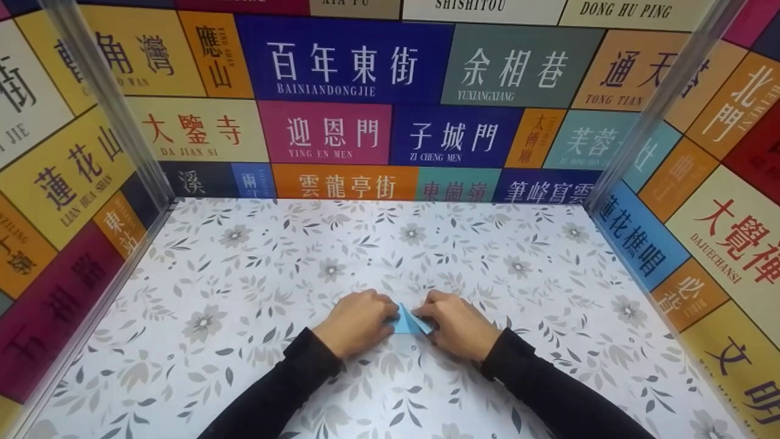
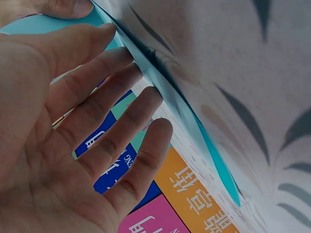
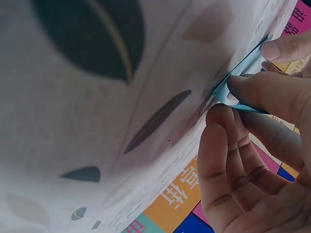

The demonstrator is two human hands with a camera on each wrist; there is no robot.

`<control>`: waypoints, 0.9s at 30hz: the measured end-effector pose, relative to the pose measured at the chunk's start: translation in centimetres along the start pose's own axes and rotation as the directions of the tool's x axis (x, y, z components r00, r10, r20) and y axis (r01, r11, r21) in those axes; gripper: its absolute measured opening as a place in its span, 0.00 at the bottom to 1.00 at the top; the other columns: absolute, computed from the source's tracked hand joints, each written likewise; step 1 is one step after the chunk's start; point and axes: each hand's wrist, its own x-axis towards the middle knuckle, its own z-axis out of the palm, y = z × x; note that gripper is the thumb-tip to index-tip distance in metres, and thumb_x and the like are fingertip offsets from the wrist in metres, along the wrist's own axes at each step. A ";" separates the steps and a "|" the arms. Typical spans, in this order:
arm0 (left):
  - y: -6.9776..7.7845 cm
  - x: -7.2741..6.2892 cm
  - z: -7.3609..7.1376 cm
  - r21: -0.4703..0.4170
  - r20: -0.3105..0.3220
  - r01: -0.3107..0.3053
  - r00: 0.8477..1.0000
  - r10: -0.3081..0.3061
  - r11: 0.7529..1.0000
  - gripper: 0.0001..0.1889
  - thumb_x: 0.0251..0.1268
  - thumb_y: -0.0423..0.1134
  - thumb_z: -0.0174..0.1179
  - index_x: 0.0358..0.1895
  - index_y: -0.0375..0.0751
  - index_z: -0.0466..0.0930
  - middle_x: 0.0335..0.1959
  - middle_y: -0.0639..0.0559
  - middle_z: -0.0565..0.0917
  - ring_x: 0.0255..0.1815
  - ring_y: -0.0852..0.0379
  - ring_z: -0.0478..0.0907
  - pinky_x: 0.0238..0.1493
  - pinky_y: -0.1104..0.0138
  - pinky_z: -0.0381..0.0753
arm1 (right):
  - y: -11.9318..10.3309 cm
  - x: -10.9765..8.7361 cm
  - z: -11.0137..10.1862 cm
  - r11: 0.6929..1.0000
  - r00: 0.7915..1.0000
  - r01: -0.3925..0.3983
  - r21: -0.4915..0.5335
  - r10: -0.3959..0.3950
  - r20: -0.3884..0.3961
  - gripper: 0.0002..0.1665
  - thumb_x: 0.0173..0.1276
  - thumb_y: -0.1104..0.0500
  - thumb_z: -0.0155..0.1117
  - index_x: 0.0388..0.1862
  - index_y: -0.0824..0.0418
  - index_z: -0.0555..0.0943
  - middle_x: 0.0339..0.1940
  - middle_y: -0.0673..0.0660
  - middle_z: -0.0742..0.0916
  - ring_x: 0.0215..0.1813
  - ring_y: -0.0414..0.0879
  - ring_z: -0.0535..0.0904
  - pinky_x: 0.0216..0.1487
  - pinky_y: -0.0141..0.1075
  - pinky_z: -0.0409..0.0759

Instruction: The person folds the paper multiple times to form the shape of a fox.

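Note:
A small sheet of light-blue paper [image 1: 403, 322] lies on the patterned surface, with a folded flap standing up toward its right side. My left hand [image 1: 361, 322] holds the paper's left part down. Its fingers are spread and only slightly bent in the left wrist view, their tips touching the blue paper [image 2: 182, 114]. From the other side, my right hand [image 1: 462, 323] pinches the raised flap between thumb and index finger. The right wrist view shows the paper [image 3: 245, 62] between those fingers, with the left thumb [image 3: 274, 50] touching its far end.
A white cloth [image 1: 256, 262] printed with grey flowers and leaves covers the work surface. Panels with coloured blocks of Chinese lettering [image 1: 341, 58] stand at the back and both sides. Clear corner strips [image 1: 646, 103] join the panels.

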 end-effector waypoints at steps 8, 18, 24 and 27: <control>0.0 0.0 0.1 -0.016 0.012 0.018 1.000 -0.018 1.000 0.05 0.73 0.40 0.77 0.48 0.47 0.97 0.46 0.52 0.96 0.43 0.47 0.89 0.42 0.54 0.90 | -0.4 -0.1 -0.1 0.999 1.000 0.004 -0.051 -0.003 0.023 0.29 0.58 0.76 0.81 0.61 0.63 0.96 0.42 0.53 0.87 0.40 0.44 0.86 0.43 0.36 0.92; 0.0 0.1 0.0 -0.035 0.027 0.022 0.999 -0.021 0.999 0.06 0.74 0.39 0.78 0.49 0.46 0.97 0.47 0.51 0.97 0.44 0.48 0.89 0.45 0.55 0.91 | -0.7 -0.3 -0.1 0.996 0.999 0.015 -0.087 -0.012 0.036 0.31 0.59 0.73 0.82 0.64 0.64 0.95 0.47 0.54 0.88 0.42 0.48 0.88 0.44 0.39 0.93; 0.0 0.1 -0.1 -0.038 0.024 0.023 0.999 -0.022 0.999 0.06 0.73 0.38 0.78 0.49 0.47 0.98 0.48 0.51 0.97 0.45 0.48 0.90 0.46 0.54 0.92 | -0.5 -0.5 0.1 0.994 0.999 0.035 -0.108 -0.031 0.045 0.33 0.59 0.72 0.84 0.66 0.65 0.93 0.50 0.55 0.88 0.44 0.48 0.88 0.46 0.40 0.94; -0.1 0.0 -0.1 -0.033 0.017 0.014 1.000 -0.013 0.999 0.07 0.73 0.38 0.77 0.49 0.47 0.98 0.49 0.52 0.97 0.45 0.47 0.90 0.45 0.54 0.92 | -0.5 -0.5 0.1 0.992 0.998 0.050 -0.114 -0.045 0.046 0.33 0.60 0.71 0.84 0.67 0.65 0.93 0.50 0.55 0.87 0.44 0.48 0.88 0.45 0.40 0.93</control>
